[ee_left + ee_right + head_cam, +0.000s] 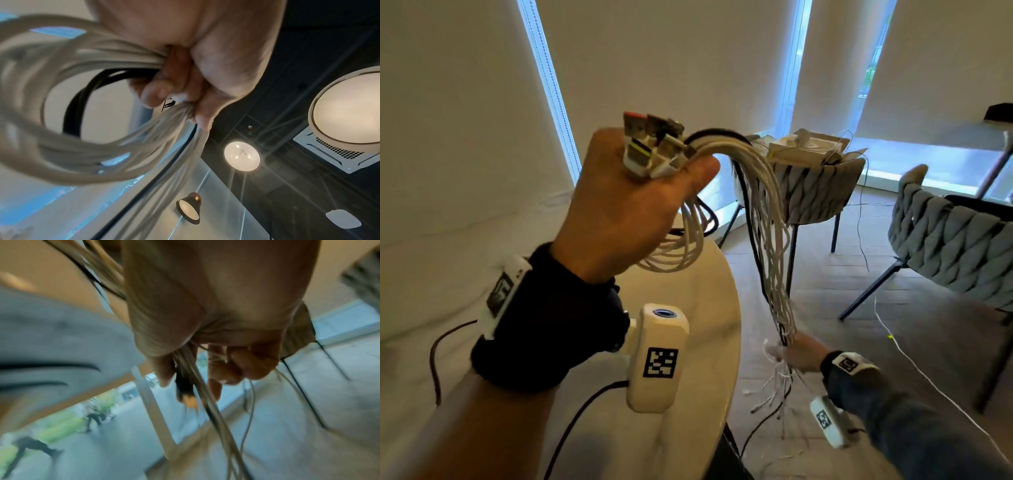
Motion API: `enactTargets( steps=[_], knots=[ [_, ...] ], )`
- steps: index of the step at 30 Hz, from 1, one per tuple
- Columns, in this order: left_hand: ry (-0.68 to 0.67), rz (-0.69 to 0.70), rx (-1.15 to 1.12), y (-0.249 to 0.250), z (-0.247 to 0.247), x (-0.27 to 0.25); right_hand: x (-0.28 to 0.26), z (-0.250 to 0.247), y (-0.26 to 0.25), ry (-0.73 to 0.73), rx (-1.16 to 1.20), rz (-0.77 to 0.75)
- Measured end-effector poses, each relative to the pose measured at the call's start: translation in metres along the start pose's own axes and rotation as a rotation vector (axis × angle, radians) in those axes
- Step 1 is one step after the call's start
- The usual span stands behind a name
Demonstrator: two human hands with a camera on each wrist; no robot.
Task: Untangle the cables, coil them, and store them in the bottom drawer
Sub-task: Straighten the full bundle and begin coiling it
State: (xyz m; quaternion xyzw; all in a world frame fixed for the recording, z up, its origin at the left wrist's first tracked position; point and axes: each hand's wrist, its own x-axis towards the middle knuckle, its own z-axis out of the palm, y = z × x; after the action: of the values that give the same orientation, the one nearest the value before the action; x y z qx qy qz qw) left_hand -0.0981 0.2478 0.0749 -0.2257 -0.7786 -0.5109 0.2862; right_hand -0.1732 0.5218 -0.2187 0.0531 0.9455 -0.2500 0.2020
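Head view shows the left hand (626,212) raised above the round surface (702,308), fingers clamped on the plug ends of the cables (767,219), while the right hand (796,356), fingers closed around the hanging bundle low down, probably keeps it straight for coiling.

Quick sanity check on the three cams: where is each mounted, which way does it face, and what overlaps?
Head: worn on the head, faces forward and down; shows the left hand raised with plug ends, the right hand low on the cable bundle, round table, chairs.
Left wrist: on the left wrist, tilted up past the fingers to ceiling lights.
Right wrist: on the right wrist, faces down past the fingers to blurred floor.
Shared: all three views show the cable bundle.
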Motion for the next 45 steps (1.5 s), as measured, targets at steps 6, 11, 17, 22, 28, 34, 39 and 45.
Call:
enactTargets(
  steps=[6, 11, 17, 22, 28, 34, 39, 45],
  knots=[
    [0.009, -0.084, 0.126, -0.024, 0.015, 0.003, -0.020, -0.061, -0.020, 0.073, -0.040, 0.118],
    [-0.129, -0.217, 0.135, -0.040, 0.023, 0.008, -0.041, -0.142, -0.067, 0.079, -0.077, -0.033],
    [-0.247, -0.292, -0.003, -0.039, 0.046, 0.011, -0.088, -0.190, -0.130, 0.153, 0.256, -0.389],
    [-0.345, -0.242, -0.036, -0.038, 0.064, 0.010, -0.100, -0.191, -0.174, 0.307, 0.449, -0.568],
    [-0.388, -0.213, -0.135, -0.051, 0.077, 0.001, -0.111, -0.178, -0.203, 0.439, 0.336, -0.670],
    [-0.198, -0.174, -0.223, -0.047, 0.074, 0.010, -0.124, -0.186, -0.216, 0.443, 0.509, -0.652],
    [-0.208, -0.059, -0.322, -0.052, 0.072, 0.016, -0.136, -0.199, -0.211, 0.228, 0.618, -0.601],
    [-0.257, 0.006, -0.360, -0.052, 0.077, 0.023, -0.135, -0.219, -0.185, 0.123, 0.670, -0.511]
  ],
)
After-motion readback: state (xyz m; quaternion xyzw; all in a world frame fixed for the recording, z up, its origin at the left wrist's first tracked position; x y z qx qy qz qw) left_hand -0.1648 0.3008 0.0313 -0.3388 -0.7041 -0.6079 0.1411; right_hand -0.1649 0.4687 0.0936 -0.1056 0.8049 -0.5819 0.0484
